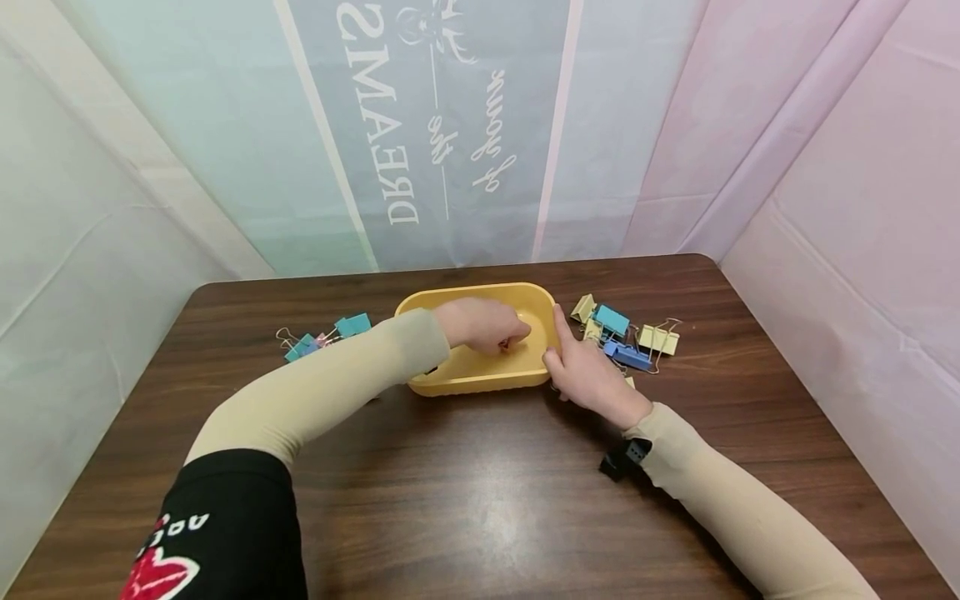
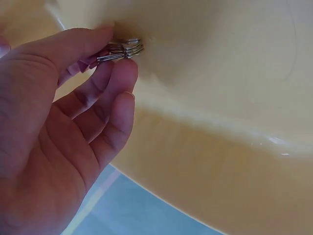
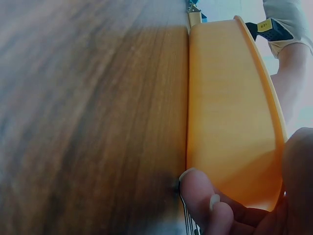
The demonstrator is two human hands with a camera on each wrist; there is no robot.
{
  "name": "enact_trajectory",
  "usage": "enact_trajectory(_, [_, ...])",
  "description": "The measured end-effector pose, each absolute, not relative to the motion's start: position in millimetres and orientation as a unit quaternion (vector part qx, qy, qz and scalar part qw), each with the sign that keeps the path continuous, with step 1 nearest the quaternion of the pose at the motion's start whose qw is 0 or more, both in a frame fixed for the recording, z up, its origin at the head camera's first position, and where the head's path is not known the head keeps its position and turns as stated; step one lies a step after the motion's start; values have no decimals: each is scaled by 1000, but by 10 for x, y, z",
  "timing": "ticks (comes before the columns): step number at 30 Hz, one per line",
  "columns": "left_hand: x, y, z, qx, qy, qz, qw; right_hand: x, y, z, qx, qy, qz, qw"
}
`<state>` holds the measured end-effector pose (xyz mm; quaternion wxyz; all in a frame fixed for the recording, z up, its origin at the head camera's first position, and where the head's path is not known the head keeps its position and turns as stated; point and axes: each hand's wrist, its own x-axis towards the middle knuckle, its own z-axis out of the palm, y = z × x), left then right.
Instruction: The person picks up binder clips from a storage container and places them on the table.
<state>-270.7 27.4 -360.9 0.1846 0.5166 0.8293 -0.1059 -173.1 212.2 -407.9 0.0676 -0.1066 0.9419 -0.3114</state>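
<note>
A yellow plastic tray stands on the table. My left hand reaches inside it. In the left wrist view the left hand pinches a pinkish binder clip between thumb and fingers, its silver wire handles pointing at the tray floor; most of the clip's body is hidden by the fingers. My right hand grips the tray's right end, thumb at the rim and fingers along the outer wall. Silver wires show under its fingertips in the right wrist view.
Right of the tray lies a pile of yellow, teal and blue binder clips. More teal and pink clips lie on the left, partly behind the left sleeve. A printed curtain hangs behind the dark wooden table.
</note>
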Motion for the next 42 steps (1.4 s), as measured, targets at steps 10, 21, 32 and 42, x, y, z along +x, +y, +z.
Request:
enact_trajectory(10, [-2692, 182, -3558, 497, 836, -80, 219, -1737, 2115, -4086, -106, 942, -310, 68])
enact_trajectory(21, [-2668, -168, -3234, 488, 850, -72, 188, -1726, 2117, -4059, -110, 942, -312, 64])
enact_trajectory(32, [-2520, -1103, -2943, 440, 884, 14, 160, -1723, 2093, -4088, -113, 940, -316, 62])
enact_trajectory(42, [-2314, -1861, -3147, 361, 904, 57, 221, -1739, 2091, -4086, -114, 940, -315, 66])
